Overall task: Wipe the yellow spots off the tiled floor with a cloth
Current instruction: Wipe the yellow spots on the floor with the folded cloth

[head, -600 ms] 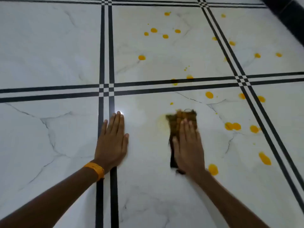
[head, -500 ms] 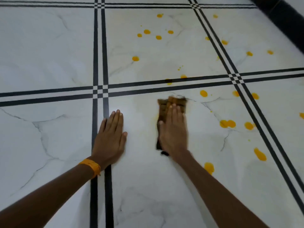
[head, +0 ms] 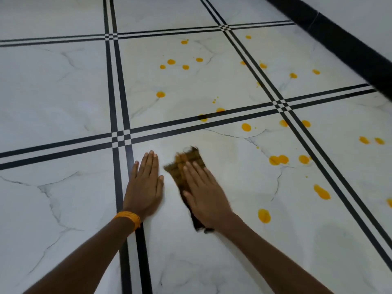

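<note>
Since the earlier frames the brown, yellow-stained rectangular cloth and the right hand on it have slid leftward toward the left hand, and the cloth now sits angled instead of straight up-down; view has also shifted so more floor shows at the far side. Cloth lies flat on the white marble-look tiled floor, pinned under the right hand, its far end sticking out past the fingertips and a dark near end poking out below the wrist. Right hand is fully spread, palm down, pressing rather than gripping, motion-blurred. Left hand is flat too, fingers together and straight, palm on the tile, holding nothing, just beside the cloth's left edge, its heel by the black double stripe. Orange band on the left wrist. Yellow paint-like spots: one near the right of the right wrist, a pair and more further right, a scatter well beyond the fingertips across the next tile. Faint yellowish smear on the tile around and beyond the cloth. Black skirting strip runs far off to the right, past the spots.
</note>
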The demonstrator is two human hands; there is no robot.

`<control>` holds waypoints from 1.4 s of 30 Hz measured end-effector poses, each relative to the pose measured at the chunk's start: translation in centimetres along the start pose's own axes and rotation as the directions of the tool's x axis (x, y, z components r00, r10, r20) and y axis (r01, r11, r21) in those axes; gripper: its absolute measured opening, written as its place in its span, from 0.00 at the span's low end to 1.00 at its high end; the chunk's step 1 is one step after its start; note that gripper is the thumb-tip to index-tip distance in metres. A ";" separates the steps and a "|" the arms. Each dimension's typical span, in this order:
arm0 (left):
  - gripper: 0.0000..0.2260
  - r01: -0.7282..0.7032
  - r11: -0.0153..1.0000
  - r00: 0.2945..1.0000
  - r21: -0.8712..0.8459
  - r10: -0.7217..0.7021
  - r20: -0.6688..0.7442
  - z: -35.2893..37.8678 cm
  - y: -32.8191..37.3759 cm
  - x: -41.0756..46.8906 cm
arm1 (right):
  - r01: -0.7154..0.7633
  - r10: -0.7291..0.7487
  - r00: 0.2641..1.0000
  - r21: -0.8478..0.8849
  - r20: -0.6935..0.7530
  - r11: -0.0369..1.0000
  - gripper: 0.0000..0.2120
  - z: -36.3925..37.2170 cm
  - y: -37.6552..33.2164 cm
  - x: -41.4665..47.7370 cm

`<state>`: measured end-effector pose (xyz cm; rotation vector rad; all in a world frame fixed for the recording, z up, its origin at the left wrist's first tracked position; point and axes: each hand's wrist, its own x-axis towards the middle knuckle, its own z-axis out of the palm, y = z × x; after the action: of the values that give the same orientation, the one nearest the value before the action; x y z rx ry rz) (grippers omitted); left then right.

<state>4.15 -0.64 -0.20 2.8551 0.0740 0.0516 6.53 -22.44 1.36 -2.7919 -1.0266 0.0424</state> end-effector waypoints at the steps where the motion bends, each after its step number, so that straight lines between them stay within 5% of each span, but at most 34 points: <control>1: 0.29 -0.003 1.000 1.000 0.005 0.003 0.002 0.0 -0.1 0.0 | -0.019 0.019 1.000 0.024 -0.017 1.000 0.30 -0.2 1.1 -2.0; 7: 0.29 -0.025 1.000 1.000 -0.011 0.025 -0.004 0.2 -0.1 0.0 | -0.453 0.455 0.888 0.054 -0.063 0.890 0.34 -0.2 2.6 4.1; 12: 0.30 -0.009 1.000 1.000 0.003 0.009 0.002 -0.2 0.1 0.2 | -0.008 0.007 1.000 0.047 0.011 0.999 0.30 0.2 -2.0 -6.2; 19: 0.31 -0.125 0.992 0.992 -0.036 0.126 0.032 1.5 5.8 0.4 | -0.388 0.392 0.917 0.051 -0.079 0.920 0.31 -0.8 6.9 -9.2; 23: 0.31 -0.230 0.973 0.972 0.021 0.229 0.058 2.1 8.4 2.1 | 0.011 -0.009 0.998 -0.029 0.060 1.000 0.30 -1.3 7.4 -16.8; 28: 0.32 -0.200 0.980 0.979 0.002 0.200 0.042 3.4 10.3 2.8 | -0.363 0.362 0.931 -0.010 -0.041 0.932 0.31 -2.1 11.1 -15.7; 29: 0.31 -0.204 0.979 0.978 0.008 0.203 0.039 3.6 10.5 2.8 | -0.375 0.375 0.926 0.012 -0.037 0.927 0.31 -1.7 9.7 -14.7; 32: 0.31 -0.214 0.977 0.976 0.020 0.213 0.041 3.4 10.4 2.7 | -0.055 0.057 0.996 -0.030 0.066 0.998 0.31 -1.3 7.2 -17.3; 34: 0.31 -0.213 0.977 0.977 0.026 0.212 0.039 3.3 10.4 2.8 | 0.031 -0.027 0.996 -0.041 0.085 0.999 0.31 -2.4 10.2 -19.7; 39: 0.31 -0.209 0.977 0.977 0.039 0.208 0.045 3.5 10.5 2.8 | -0.434 0.434 0.899 0.015 -0.065 0.901 0.31 -2.0 11.5 -12.7; 42: 0.31 -0.221 0.975 0.975 0.030 0.220 0.032 3.5 10.3 2.8 | -0.312 0.315 0.949 0.078 -0.026 0.947 0.32 -0.6 4.7 -11.4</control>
<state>7.56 -11.37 -0.56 2.8835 -0.2505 0.0549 0.89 -33.44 0.80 -2.8463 -0.5502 0.0646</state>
